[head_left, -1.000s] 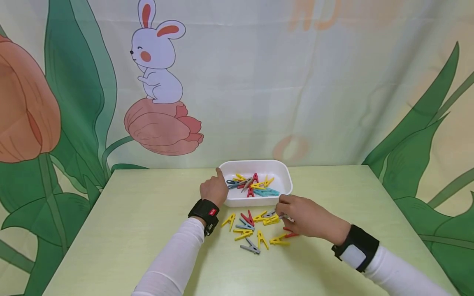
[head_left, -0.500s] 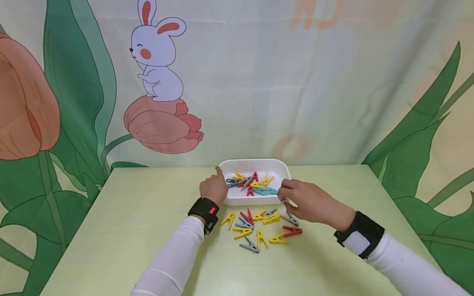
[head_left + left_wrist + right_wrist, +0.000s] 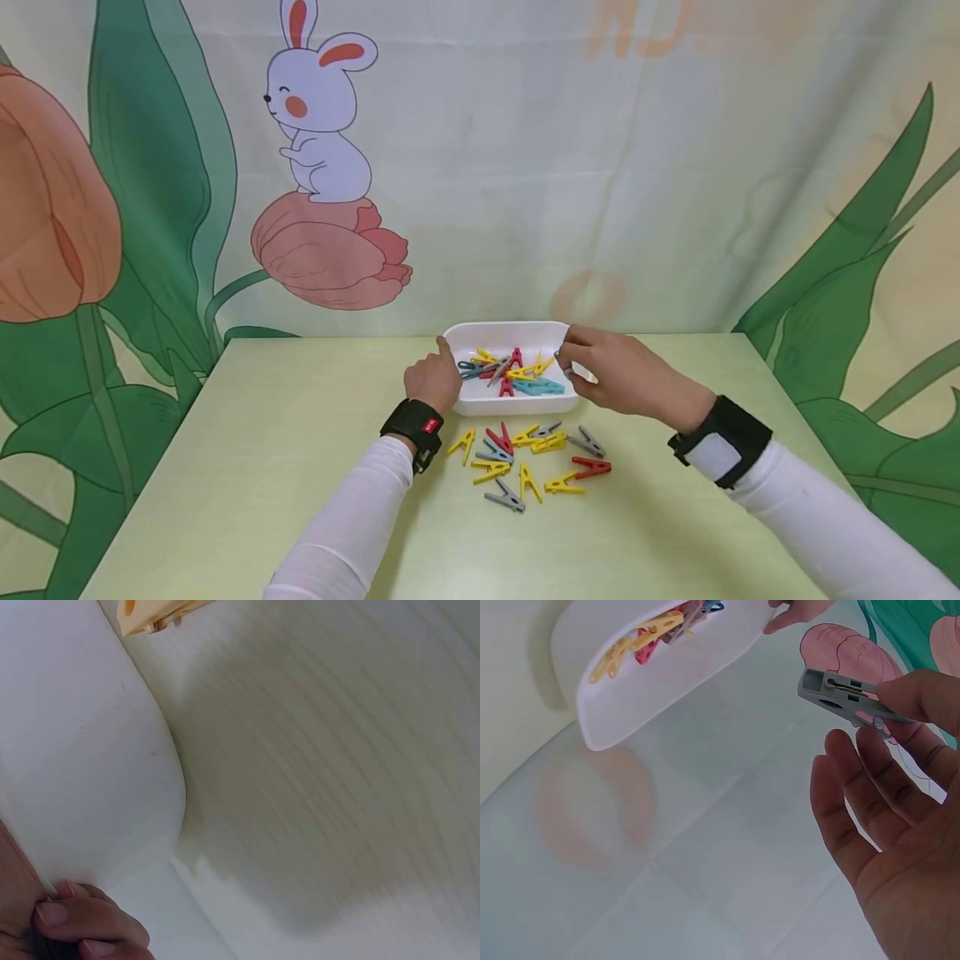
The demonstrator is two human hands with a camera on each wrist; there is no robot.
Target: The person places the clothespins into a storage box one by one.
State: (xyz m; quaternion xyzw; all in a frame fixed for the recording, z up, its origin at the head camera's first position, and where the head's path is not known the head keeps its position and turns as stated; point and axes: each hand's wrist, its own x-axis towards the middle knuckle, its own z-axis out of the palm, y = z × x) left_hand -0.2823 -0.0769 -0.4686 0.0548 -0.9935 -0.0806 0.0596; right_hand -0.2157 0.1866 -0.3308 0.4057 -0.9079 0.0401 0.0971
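My left hand grips the left end of a white plastic tray, its thumb along the rim. In the left wrist view, curled fingers lie against the tray's outer wall. My right hand is over the tray's right end. Between thumb and index finger it pinches a grey clothespin, the other fingers loosely bent below. Inside the tray lie several clothespins: red ones, yellow ones, turquoise ones and dark blue ones.
In front of the tray, several loose clothespins lie on the pale wooden table: yellow, red, grey and light blue. A printed curtain with a rabbit and tulips hangs right behind the table's back edge.
My right hand has lifted from the loose pile with a grey clothespin and moved up and back over the tray's right end. The left hand stays at the tray.
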